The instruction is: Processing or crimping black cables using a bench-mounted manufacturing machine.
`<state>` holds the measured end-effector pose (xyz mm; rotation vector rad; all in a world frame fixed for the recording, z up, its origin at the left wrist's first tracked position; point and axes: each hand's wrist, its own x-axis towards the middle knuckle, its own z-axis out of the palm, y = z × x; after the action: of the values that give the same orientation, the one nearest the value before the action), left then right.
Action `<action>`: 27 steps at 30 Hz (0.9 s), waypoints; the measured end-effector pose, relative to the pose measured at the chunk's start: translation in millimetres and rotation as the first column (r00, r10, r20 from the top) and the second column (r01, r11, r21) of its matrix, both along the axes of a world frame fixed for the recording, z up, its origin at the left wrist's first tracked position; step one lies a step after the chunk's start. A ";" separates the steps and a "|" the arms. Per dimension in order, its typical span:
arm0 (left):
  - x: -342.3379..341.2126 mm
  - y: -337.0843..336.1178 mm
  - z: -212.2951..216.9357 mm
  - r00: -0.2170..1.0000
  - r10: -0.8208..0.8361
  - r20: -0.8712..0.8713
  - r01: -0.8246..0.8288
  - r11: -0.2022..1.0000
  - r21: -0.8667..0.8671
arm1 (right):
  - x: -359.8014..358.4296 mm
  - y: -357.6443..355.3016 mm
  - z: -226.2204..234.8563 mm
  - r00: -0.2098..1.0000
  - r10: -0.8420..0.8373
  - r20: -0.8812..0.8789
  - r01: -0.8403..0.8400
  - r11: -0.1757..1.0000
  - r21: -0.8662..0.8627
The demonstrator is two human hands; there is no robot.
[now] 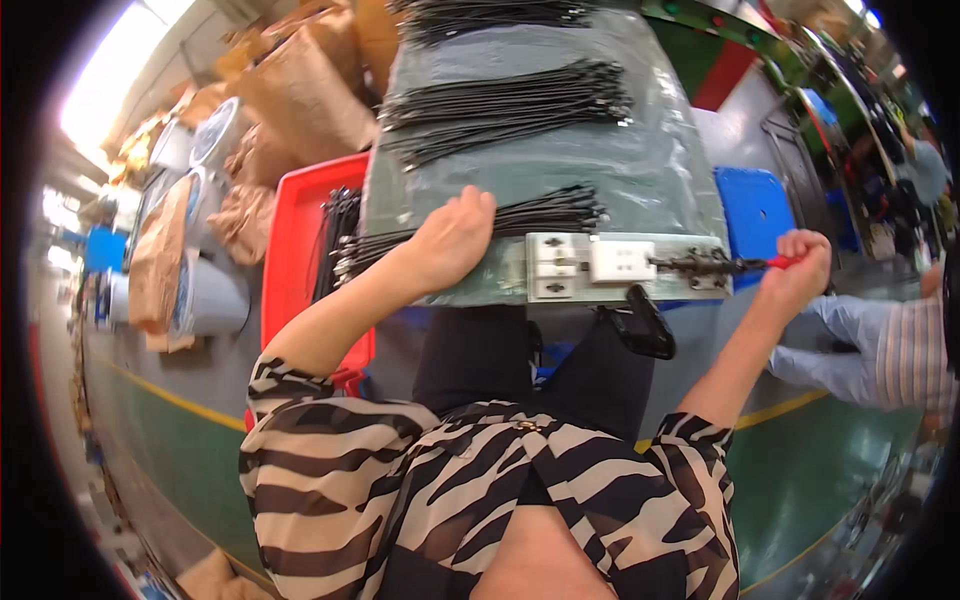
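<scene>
Left hand (452, 240) sits palm-down, fingers loosely curled, on the near bundle of black cables (520, 215) at the front edge of the plastic-covered table (660, 170). I read it as pressing or gathering them, not a closed grip; I can't tell if any single cable is pinched.

Left of that hand: red crate (295, 260) with more black cables hanging over its rim, then grey buckets (205, 295) and brown paper sacks (300, 90) further out.

Beyond the hand, 2 more cable bundles lie across the table, well apart from each other.

Right of it: metal fixture plate (560, 268) on the table edge, carrying a white block (622, 262) and a toggle clamp (700, 265).

Right hand (797, 268) is fisted around the red clamp handle (782, 262), pulled out past the table's right edge. Blue stool (755, 210) just behind that hand; another person's sleeve (880, 350) below it.

Progress, my judgement: 3 bundles on the table, a batch in the crate. Can't tell which are processed, so the done/left split is unclear. No cable visibly seated in the fixture.
</scene>
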<state>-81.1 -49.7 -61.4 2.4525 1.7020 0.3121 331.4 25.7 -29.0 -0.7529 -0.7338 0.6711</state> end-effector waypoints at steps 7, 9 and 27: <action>-139.8 -109.9 20.9 0.898 0.340 0.278 -0.332 0.940 -0.075 | -27.4 -47.3 -9.0 0.996 0.080 0.037 -0.080 0.997 -0.014; -203.0 -141.2 6.1 0.781 0.518 0.350 -0.520 0.849 -0.095 | -39.5 -45.4 -7.5 0.986 0.159 0.042 -0.159 0.987 -0.001; -427.6 7.9 -94.2 0.745 0.550 0.376 -0.652 0.721 0.236 | -149.5 1.6 -4.2 0.996 -0.045 0.071 0.047 0.999 -0.027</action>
<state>-508.7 -41.8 -155.6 1.7999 2.4350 1.0751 181.9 27.3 -33.1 -0.8209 -0.7701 0.6169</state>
